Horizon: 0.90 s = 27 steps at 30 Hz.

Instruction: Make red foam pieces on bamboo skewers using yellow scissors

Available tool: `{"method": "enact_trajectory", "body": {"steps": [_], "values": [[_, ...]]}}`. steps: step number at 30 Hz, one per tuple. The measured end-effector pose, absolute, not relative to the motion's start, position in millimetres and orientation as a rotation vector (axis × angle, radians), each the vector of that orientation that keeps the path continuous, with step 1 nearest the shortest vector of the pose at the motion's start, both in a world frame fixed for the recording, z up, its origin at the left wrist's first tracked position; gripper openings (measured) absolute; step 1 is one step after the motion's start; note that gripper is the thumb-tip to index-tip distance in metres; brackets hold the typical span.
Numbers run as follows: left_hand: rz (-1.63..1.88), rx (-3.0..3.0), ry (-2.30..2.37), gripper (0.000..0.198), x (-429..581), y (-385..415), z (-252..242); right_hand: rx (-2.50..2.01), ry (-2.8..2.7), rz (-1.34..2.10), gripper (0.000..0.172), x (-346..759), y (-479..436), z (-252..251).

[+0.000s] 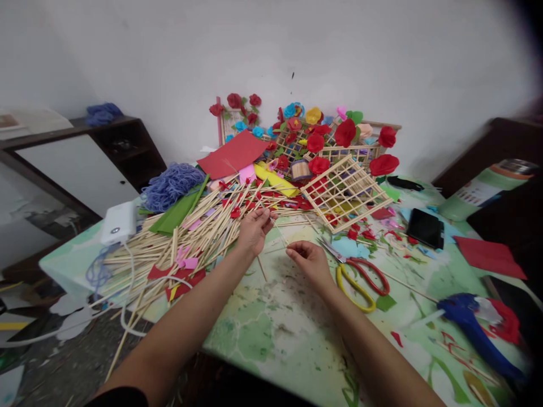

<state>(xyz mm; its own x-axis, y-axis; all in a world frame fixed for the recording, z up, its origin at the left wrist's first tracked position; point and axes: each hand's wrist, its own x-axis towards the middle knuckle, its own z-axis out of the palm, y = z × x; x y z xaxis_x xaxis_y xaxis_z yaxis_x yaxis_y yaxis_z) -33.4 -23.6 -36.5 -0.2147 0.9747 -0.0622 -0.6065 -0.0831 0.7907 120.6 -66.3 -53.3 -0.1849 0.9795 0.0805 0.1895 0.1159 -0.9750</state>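
My left hand (pixel 256 230): fingertips pinching thin strand (pixel 280 234), material unclear. My right hand (pixel 313 263): thumb and finger pinched at strand's near end. Strand: between hands, above bench (pixel 250 330). Stick pile (pixel 203 234): left. Scissors (pixel 354 267): right.

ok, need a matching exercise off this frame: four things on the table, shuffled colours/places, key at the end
Things
1. loose sticks
2. scissors
3. bottle
4. string bundle

Descriptions
A. pale green, with an orange band near the top
B. one red handle loop and one yellow, just right of the right hand
C. tangled, blue-violet
D. heaped, mostly left of the left hand

Pairs: 1-D, 2-B, 3-A, 4-C
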Motion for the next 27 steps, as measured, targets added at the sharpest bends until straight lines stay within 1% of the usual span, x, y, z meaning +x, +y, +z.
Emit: {"method": "enact_trajectory", "body": {"steps": [6, 7, 8, 10, 11, 14, 18, 20, 21, 27], "values": [[1.594, 0.614, 0.863, 0.014, -33, -26, -33, -1.239, -1.887, 0.480, 0.018, 129, -69, -49], [1.596, 0.630, 0.862, 0.014, -34, -26, -33, -1.204, -1.946, 0.396, 0.022, 131, -69, -48], [1.598, 0.650, 0.859, 0.015, -35, -25, -32, -1.157, -2.019, 0.339, 0.030, 133, -68, -47], [1.604, 0.690, 0.847, 0.015, -37, -25, -31, -1.053, -2.199, 0.310, 0.046, 135, -68, -46], [1.612, 0.703, 0.841, 0.016, -39, -24, -31, -1.018, -2.292, 0.331, 0.049, 135, -68, -46], [1.643, 0.698, 0.828, 0.015, -42, -23, -30, -0.972, -2.445, 0.456, 0.044, 134, -68, -48], [1.626, 0.627, 0.796, 0.011, -40, -25, -29, -0.955, -2.272, 0.512, 0.031, 131, -69, -52], [1.573, 0.568, 0.801, 0.007, -36, -27, -30, -1.010, -2.182, 0.436, 0.021, 130, -69, -52], [1.545, 0.537, 0.807, 0.006, -33, -28, -30, -1.034, -2.170, 0.375, 0.020, 129, -69, -52], [1.490, 0.458, 0.815, 0.006, -25, -30, -34, -0.957, -2.262, -0.016, 0.022, 130, -70, -49]]}}
